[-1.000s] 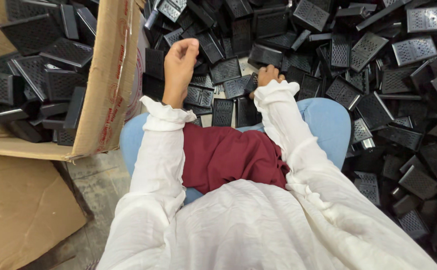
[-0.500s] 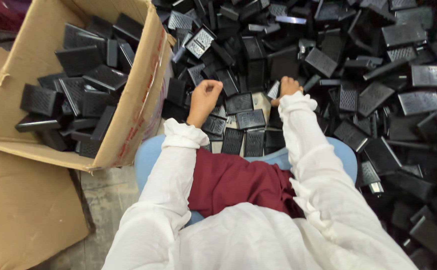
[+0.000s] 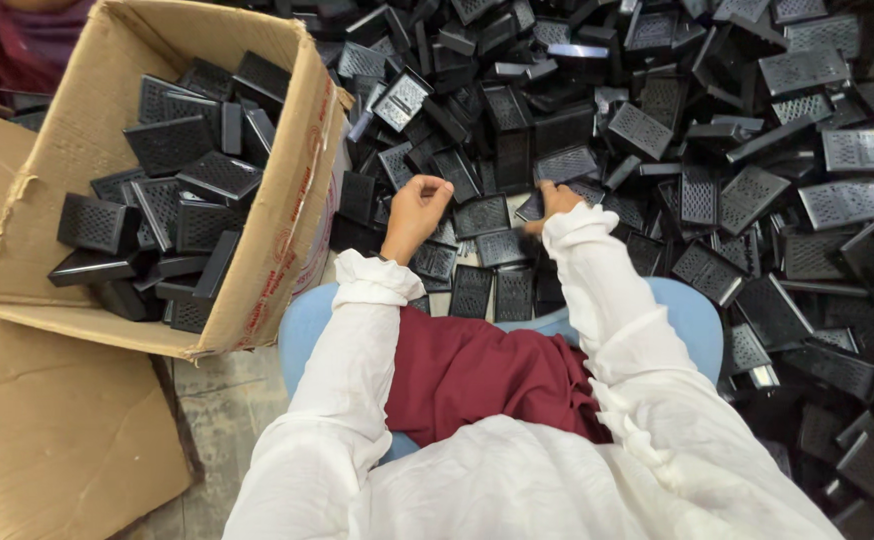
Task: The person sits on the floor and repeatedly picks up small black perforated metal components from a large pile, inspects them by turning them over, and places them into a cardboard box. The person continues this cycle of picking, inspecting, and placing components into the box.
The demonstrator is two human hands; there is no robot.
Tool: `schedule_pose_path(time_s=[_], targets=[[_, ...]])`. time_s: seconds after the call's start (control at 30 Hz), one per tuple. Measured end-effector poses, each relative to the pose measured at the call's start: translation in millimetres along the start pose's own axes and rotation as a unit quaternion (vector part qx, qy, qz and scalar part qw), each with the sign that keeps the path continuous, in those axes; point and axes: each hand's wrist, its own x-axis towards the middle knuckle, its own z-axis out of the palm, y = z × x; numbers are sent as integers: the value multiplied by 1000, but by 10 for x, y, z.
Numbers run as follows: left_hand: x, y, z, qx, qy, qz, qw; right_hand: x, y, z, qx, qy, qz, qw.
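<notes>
On the heap: our hands work among black grille plates (image 3: pixel 482 215).
Left hand (image 3: pixel 417 208): curled loosely, empty, above plates.
Right hand (image 3: pixel 555 200): fingers down on one plate; grasp unclear.
Cardboard box (image 3: pixel 287 230): left, holding plates.

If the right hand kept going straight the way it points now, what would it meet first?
Probably the black perforated plastic parts heaped just beyond it: the right hand points up-frame into the pile and already rests on it. Depth is hard to judge from above.

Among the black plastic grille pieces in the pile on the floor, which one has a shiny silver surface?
The black plastic grille piece near the top centre of the pile: its upper face reflects light as a silvery strip, while the surrounding pieces look matte black.
</notes>
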Motion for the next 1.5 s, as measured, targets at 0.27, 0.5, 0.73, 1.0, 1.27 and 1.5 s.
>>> schedule_pose_path(time_s=[0.27,0.5,0.73,1.0,1.27,1.5], targets=[[66,-47,-107,24,6,39,999,-709,605,-490,96,235,-22,967],[60,144,254,355,15,168,920,-983,285,-252,202,211,-54,955],[137,241,389,530,6,312,788,-696,373,-216,273,159,-16,949],[-113,432,214,-208,-91,-74,971,-634,313,-299,599,73,-66,795],[-493,256,193,-303,-64,-99,946,-935,-686,15,883,-134,105,439],[-486,443,204,-416,-130,-264,861,-1285,-1284,-162,424,214,-202,857]])
